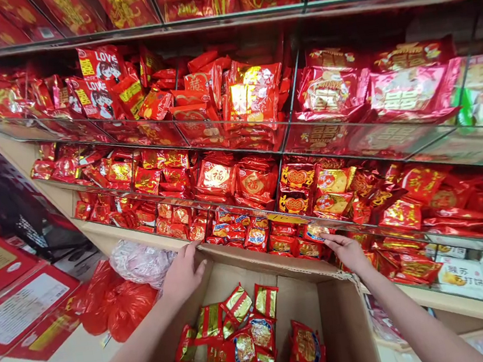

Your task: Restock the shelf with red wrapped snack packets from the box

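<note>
An opened cardboard box [274, 267] stands in front of me against the shelf, with several red and gold snack packets [245, 351] lying loose inside. My left hand [183, 275] grips the box at its far left corner, thumb inward. Over the box's far right side reaches my right hand [346, 250]. Its fingers are stretched out, and their tips touch a small red packet with a blue and white label [317, 232] in the lowest shelf row. Beside that packet sit more small red packets [257, 235]. The underside of the right fingers is hidden.
Clear shelf fronts [227, 133] run across several tiers of red packets. White packets [462, 277] fill the lower right. On the floor at left are red plastic bags [125, 307], a clear plastic bag [135, 264] and red cartons [23, 302].
</note>
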`<state>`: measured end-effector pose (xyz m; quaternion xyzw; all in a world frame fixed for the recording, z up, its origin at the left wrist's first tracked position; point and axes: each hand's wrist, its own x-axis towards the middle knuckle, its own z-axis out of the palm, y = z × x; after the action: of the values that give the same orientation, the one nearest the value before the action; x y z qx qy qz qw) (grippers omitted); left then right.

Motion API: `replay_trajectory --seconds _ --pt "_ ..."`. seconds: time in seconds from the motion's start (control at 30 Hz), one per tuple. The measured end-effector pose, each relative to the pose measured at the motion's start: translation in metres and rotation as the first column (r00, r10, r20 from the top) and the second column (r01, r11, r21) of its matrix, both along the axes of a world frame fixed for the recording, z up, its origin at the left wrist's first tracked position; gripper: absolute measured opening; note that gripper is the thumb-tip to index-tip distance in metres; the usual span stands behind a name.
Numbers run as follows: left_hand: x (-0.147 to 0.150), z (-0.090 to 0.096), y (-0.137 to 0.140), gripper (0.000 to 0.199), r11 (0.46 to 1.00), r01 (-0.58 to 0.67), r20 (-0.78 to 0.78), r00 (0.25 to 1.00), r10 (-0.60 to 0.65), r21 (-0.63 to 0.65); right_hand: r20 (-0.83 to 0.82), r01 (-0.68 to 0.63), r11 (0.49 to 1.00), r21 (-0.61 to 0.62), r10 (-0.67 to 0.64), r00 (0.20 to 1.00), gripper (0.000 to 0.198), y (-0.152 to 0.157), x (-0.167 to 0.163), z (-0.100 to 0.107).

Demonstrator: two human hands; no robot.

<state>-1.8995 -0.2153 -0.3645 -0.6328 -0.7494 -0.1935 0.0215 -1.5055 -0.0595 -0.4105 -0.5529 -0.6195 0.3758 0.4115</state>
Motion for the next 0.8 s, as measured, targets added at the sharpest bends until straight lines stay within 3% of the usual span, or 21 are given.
replay_trajectory --seconds 0.13,0.3,0.4,0.47,0.53,0.6,0.67,0.8 --pt "0.003 0.001 0.001 0.044 1.000 -0.008 -0.037 0.999 0.008 -0.001 0.199 -0.048 0.996 0.069 0.033 0.980 0.028 0.012 -0.003 -0.007" --pt "0.003 -0.004 0.001 0.045 1.000 -0.020 -0.107 0.994 0.021 0.017 0.425 -0.105 0.973 0.204 0.008 0.905 0.030 0.007 0.002 -0.002" --pt "0.003 -0.006 0.001 0.047 1.000 -0.022 -0.150 0.988 0.025 0.022 0.687 -0.317 0.894 0.318 0.013 0.726 0.036 0.000 0.009 -0.001" --pt "0.003 -0.007 0.001 0.048 0.999 -0.030 -0.166 0.986 0.033 0.018 0.843 -0.437 0.825 0.357 -0.083 0.532 0.042 -0.002 0.013 -0.003" --pt "0.004 -0.007 0.001 0.048 0.999 -0.043 -0.178 0.983 0.044 0.009 0.888 -0.468 0.798 0.380 -0.172 0.427 0.044 -0.001 0.015 -0.006" --pt "0.005 -0.007 0.001 0.048 0.999 -0.053 -0.195 0.980 0.051 -0.001 0.885 -0.460 0.792 0.401 -0.207 0.416 0.043 0.001 0.014 -0.009" --pt "0.006 -0.006 0.001 0.047 0.998 -0.062 -0.214 0.975 0.059 -0.005 0.862 -0.431 0.791 0.434 -0.225 0.455 0.040 0.005 0.009 -0.011" --pt "0.007 -0.006 0.001 0.047 0.997 -0.080 -0.259 0.963 0.075 -0.011 0.757 -0.223 0.820 0.527 -0.334 0.561 0.038 0.013 -0.004 -0.013"
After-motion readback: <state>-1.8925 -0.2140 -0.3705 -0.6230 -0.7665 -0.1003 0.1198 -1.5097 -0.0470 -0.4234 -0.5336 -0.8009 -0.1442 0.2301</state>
